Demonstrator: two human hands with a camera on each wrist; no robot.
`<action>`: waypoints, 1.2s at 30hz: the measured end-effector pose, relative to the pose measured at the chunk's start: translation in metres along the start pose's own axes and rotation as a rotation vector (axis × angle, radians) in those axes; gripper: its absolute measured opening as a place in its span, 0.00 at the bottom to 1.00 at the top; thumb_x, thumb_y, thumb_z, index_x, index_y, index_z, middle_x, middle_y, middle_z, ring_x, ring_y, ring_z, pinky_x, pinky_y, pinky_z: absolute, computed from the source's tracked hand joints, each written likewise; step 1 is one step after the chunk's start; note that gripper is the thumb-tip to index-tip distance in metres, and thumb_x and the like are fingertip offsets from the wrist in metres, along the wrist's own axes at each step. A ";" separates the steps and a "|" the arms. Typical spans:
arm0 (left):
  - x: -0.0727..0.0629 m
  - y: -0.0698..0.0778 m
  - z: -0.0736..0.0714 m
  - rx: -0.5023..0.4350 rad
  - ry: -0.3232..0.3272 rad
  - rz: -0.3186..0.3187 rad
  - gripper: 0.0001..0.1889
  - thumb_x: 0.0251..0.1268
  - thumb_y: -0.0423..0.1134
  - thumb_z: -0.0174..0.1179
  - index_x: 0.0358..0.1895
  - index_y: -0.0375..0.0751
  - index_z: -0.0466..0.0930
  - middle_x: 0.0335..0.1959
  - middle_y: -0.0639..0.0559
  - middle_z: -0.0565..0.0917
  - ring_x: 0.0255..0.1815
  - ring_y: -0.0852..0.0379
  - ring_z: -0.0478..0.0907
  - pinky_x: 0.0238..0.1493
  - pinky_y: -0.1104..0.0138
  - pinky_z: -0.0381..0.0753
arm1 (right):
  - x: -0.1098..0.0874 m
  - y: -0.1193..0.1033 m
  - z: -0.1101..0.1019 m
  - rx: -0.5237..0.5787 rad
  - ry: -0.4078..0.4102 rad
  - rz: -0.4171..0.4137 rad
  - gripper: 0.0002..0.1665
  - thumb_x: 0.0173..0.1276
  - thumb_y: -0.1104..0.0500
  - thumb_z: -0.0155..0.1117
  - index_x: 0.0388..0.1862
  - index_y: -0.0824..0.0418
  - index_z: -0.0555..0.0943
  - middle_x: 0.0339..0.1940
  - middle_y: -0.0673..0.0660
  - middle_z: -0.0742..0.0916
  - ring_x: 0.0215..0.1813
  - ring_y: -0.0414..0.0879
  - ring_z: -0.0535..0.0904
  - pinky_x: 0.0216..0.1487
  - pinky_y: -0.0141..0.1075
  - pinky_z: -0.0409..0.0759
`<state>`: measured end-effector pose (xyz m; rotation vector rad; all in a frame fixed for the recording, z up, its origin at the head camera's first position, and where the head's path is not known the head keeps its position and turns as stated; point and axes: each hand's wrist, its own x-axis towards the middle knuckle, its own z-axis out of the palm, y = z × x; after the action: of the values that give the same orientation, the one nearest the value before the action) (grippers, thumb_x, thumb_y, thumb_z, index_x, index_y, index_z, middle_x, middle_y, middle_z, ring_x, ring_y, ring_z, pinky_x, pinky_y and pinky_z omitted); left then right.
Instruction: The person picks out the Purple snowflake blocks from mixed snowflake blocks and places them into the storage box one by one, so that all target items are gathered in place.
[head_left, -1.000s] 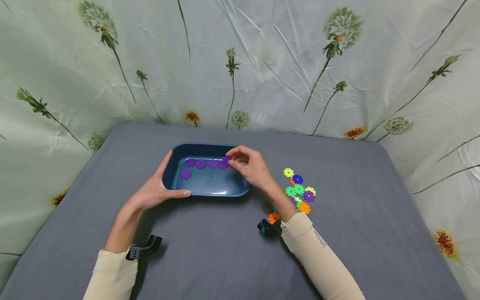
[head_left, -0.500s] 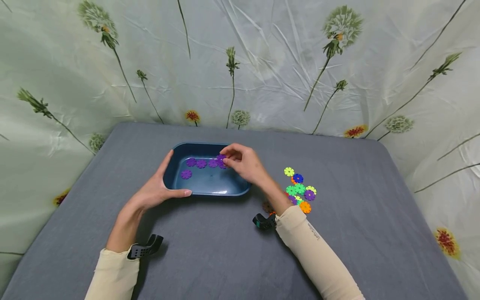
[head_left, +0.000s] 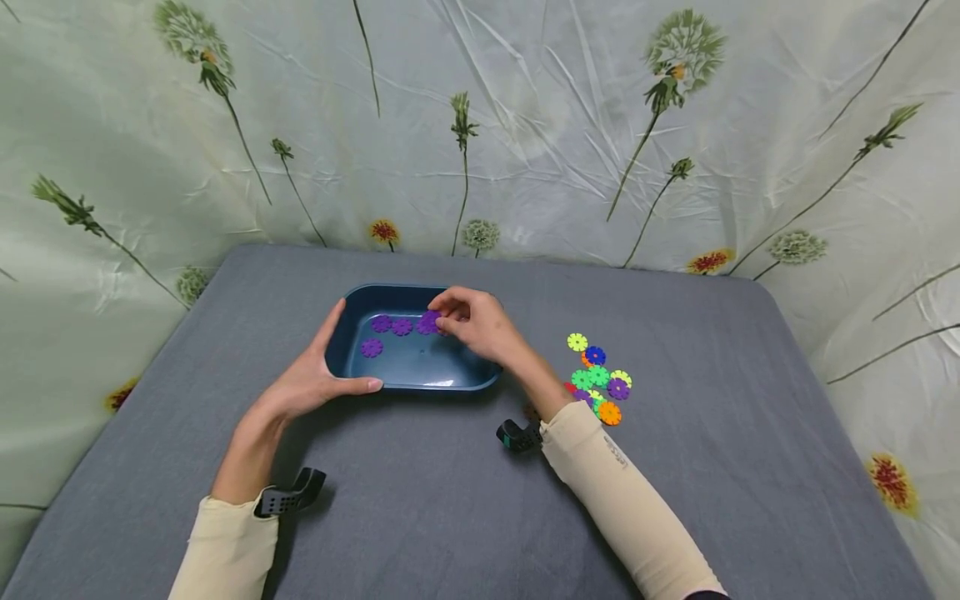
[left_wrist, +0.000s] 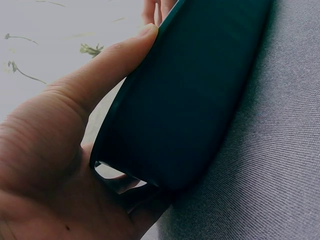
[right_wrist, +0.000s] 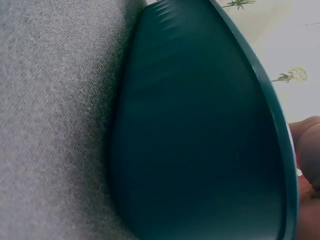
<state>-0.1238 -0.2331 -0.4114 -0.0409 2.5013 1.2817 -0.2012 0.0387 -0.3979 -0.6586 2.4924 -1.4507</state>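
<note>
A dark blue plastic basin (head_left: 420, 385) sits on the table, with several purple notched discs, such as this one (head_left: 372, 347), on its floor. My left hand (head_left: 306, 385) grips the basin's left end in the head view, its thumb along the front rim and its fingers round the left side. Over the basin's right half, my right hand (head_left: 480, 325) pinches a purple notched disc (head_left: 430, 322) above others that it partly covers. The left wrist view shows the thumb (left_wrist: 115, 62) on the rim. In the right wrist view, the basin's outer wall (right_wrist: 200, 125) hides most of the fingers.
Loose notched discs in mixed colours, among them a yellow one (head_left: 577, 342) and an orange one (head_left: 610, 412), lie right of the basin, some under the right forearm. The grey cloth-covered table (head_left: 420, 508) meets a floral curtain (head_left: 540, 167) at the back.
My right hand has moved left inside the basin, carrying the pinched purple disc along the row of purple discs. The left hand and the basin have stayed put.
</note>
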 end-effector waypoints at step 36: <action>0.000 -0.001 -0.001 -0.019 -0.013 0.001 0.72 0.54 0.53 0.79 0.83 0.72 0.20 0.88 0.36 0.34 0.85 0.25 0.40 0.75 0.25 0.48 | 0.016 -0.002 0.034 -0.185 -0.149 0.004 0.10 0.73 0.65 0.68 0.52 0.59 0.86 0.41 0.56 0.86 0.40 0.44 0.79 0.40 0.26 0.75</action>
<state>-0.1244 -0.2344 -0.4115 -0.0358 2.4786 1.3022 -0.2026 0.0038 -0.4124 -0.7639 2.5278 -1.1325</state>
